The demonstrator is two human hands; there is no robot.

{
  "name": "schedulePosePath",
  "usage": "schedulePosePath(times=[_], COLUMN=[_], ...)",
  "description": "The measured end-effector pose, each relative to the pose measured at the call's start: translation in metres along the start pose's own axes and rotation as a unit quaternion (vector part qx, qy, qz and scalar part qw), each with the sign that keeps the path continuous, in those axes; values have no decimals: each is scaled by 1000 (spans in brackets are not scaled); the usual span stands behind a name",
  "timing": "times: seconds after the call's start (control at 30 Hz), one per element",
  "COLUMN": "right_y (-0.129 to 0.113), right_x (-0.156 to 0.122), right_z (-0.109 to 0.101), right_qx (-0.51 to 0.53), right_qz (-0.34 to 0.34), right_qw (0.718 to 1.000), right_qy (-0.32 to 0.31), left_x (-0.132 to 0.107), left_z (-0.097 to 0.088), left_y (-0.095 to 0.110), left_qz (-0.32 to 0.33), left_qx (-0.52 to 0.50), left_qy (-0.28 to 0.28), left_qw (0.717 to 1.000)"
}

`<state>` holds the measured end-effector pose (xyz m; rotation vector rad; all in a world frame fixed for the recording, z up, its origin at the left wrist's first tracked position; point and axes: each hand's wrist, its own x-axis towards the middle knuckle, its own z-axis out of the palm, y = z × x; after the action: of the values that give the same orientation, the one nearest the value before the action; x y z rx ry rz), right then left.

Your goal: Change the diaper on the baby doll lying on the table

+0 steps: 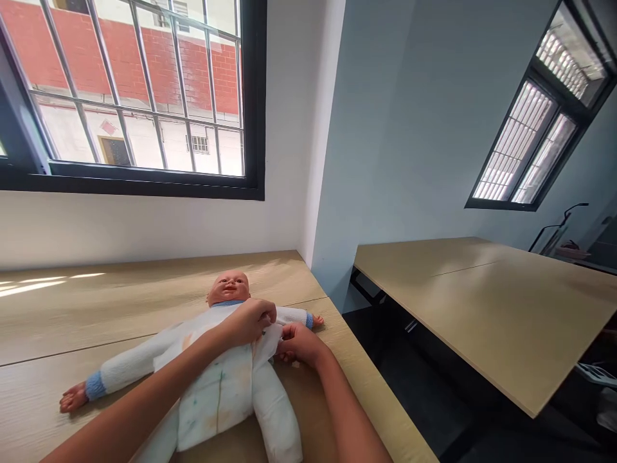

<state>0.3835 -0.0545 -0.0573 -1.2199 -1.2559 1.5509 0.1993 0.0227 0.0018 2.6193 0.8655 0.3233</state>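
A baby doll in a white outfit with blue cuffs lies on its back on the wooden table, its arms spread. Over its belly and between its legs sits a white diaper with faint coloured prints and a lengthwise line. My left hand reaches across the doll's chest, fingers pinched on the diaper's upper edge. Close beside it, my right hand has its fingers closed on the diaper's white side flap at the doll's hip. My fingers partly hide the flap's end.
The doll's table has its right edge near my right forearm. Across a gap with dark floor stands a second wooden table. A barred window is in the wall ahead, and another window is at the right.
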Motion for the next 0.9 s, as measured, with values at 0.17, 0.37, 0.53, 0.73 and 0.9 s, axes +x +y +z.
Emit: schedulePosePath(times=[0.17,0.37,0.53,0.73,0.9], right_y=[3,4,5,7,4], right_x=[3,2,0,1,-1], right_z=[2,0,-1,0,3], right_qx=[5,11,15,44,95], right_qz=[5,3,-4,-8,-20], right_qw=[1000,1000,1000,999,995], right_qy=[5,-1,-5,-2,24], left_x=[-7,-16,-26,-40,-42], left_z=[15,17,13,14,18], left_y=[12,23,22,27,34], left_qz=[6,14,-19,-69,-171], left_qx=[80,148,150,121,130], left_qy=[24,63,60,34,31], left_qw=[996,987,987,990,976])
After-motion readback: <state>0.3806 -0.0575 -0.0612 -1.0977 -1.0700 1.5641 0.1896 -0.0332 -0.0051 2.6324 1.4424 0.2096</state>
